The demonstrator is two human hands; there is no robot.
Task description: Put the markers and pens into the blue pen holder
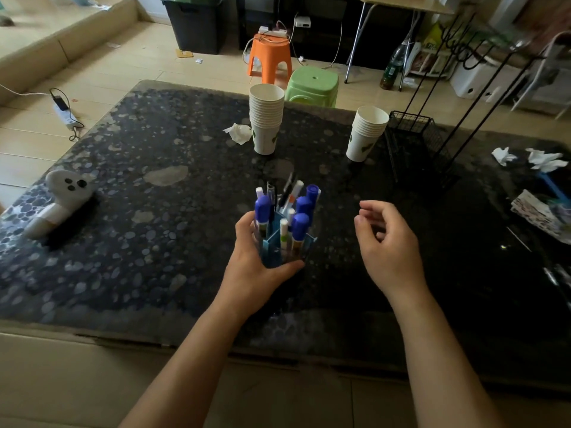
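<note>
Two hands over dark pebbled table point(160, 273) — left hand point(253, 273) grip around blue pen holder point(279, 247), right hand point(387, 242) empty, loosely curled.

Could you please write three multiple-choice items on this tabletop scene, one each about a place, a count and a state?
1. Where does the white ghost-shaped figure lie?
A. Near the table's left edge
B. Between the cup stacks
C. On the orange stool

2. How many stacks of paper cups stand on the table?
A. One
B. Two
C. Four

3. What is the left hand doing?
A. Resting flat on the table
B. Wrapped around the blue pen holder
C. Lifting a paper cup

Answers:
1. A: the figure lies by the left edge, far from the cups.
2. B: a taller stack stands near the far edge and a shorter stack to its right.
3. B: its fingers and thumb curl around the holder, which is full of markers; the right hand is empty beside it.
</note>
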